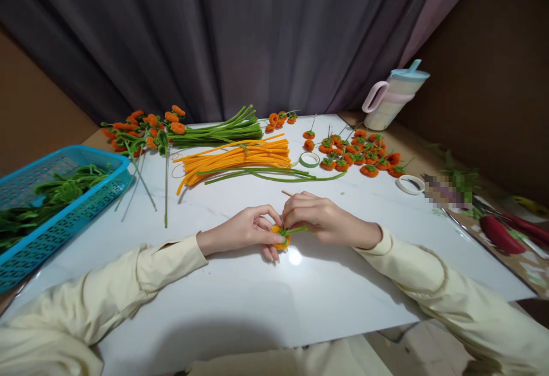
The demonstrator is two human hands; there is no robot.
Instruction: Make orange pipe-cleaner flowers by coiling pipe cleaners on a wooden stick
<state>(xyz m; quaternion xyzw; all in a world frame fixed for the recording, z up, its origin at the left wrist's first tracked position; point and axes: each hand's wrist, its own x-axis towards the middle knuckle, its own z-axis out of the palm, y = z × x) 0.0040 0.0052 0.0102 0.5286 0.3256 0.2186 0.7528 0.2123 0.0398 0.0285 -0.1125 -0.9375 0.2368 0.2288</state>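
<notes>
My left hand (249, 230) is closed on a small yellow-orange pipe-cleaner flower (281, 244), pinched between thumb and fingers above the table. A short green pipe-cleaner piece (297, 230) sticks out from the flower's green centre to the right. My right hand (319, 216) is curled close beside it, with its fingertips at the green centre. From its knuckles a thin light-brown stick (287, 193) pokes out to the upper left. What the right fingertips pinch is partly hidden.
Behind my hands lie yellow-orange pipe cleaners (235, 161), green pipe cleaners (214, 134) and a green tape roll (309, 159). Finished orange flowers (152, 127) lie left, flower heads (355, 153) right. A blue basket (86, 204) holds green leaves; a tumbler (392, 101) and red-handled pliers (500, 234) are right.
</notes>
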